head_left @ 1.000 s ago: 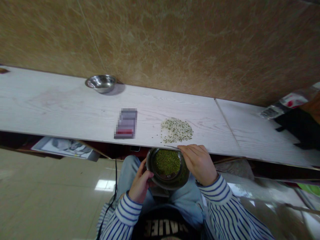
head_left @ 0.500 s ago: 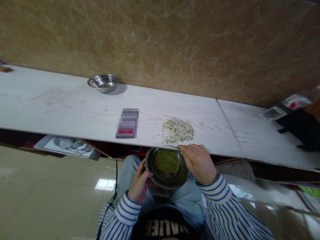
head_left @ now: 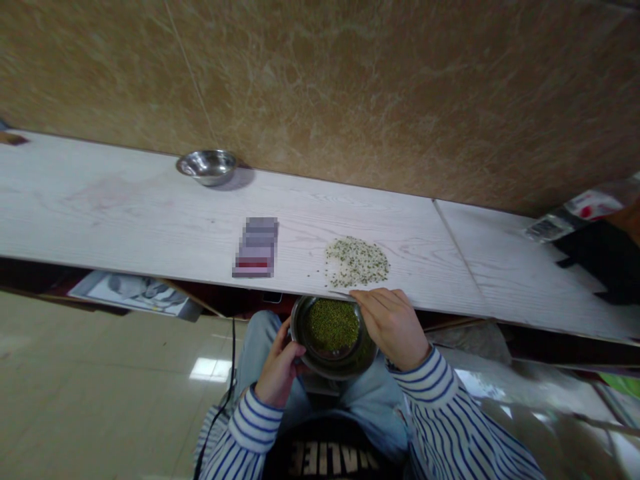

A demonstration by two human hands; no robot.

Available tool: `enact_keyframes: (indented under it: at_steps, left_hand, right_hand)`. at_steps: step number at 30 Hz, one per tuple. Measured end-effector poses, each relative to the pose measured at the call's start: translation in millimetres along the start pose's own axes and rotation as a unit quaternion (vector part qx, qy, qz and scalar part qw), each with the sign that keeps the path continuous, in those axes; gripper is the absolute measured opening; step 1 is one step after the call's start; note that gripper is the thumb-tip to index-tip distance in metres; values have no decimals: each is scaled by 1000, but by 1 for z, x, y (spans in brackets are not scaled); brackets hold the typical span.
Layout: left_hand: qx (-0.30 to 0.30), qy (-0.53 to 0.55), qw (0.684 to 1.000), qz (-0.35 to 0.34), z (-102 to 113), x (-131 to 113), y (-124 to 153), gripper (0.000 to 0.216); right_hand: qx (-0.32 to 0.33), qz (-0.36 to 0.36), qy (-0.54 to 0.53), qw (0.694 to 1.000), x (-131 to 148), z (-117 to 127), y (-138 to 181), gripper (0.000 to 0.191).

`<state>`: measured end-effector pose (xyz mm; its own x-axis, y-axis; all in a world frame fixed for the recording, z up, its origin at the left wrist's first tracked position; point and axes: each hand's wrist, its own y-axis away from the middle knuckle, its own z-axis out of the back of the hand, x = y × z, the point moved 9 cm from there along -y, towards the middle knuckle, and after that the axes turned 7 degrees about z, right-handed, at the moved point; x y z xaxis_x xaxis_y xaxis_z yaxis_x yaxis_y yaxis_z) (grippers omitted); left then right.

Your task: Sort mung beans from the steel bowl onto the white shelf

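Note:
A steel bowl (head_left: 305,360) holding green beans (head_left: 333,325) rests on my lap just below the table edge. My left hand (head_left: 280,369) grips the bowl's left rim. My right hand (head_left: 393,325) is at the bowl's right rim, fingers pinched on thin metal tweezers (head_left: 340,293) whose tip lies at the table edge. A small pile of mixed pale and green grains (head_left: 357,261) lies on the white wooden table (head_left: 125,213) just beyond the bowl.
An empty steel bowl (head_left: 207,166) stands at the back against the brown wall. A small blurred-out box (head_left: 255,247) lies left of the pile. A plastic bag (head_left: 575,213) and dark items sit at the far right. A cable (head_left: 227,387) hangs by my left leg.
My right hand has edged slightly left along the bowl's rim with the tweezers. The view has shifted a little. Bowl and left hand stay put.

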<state>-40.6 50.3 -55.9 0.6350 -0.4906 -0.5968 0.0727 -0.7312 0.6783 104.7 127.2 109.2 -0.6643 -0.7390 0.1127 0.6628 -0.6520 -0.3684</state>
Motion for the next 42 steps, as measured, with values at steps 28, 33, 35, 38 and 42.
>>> enact_keyframes:
  at_steps: [28,33,35,38,42]
  left_hand:
    - [-4,1,1000,11,10,-1,-10,69]
    - [-7,1,1000,12,13,0,-10,70]
    - [-8,1,1000,11,14,-1,-10,69]
    - [-7,1,1000,13,14,-2,-10,69]
    - [-10,1,1000,13,14,-3,-11,67]
  right_hand:
    - [-15,-65,18,998,-13,-6,-15,25]
    - [-18,-58,7,998,-9,-8,-18,25]
    - [-20,-56,7,998,-8,-8,-19,25]
    - [-14,-51,9,999,-5,-11,-21,25]
    - [-9,-64,23,998,-7,-14,-26,26]
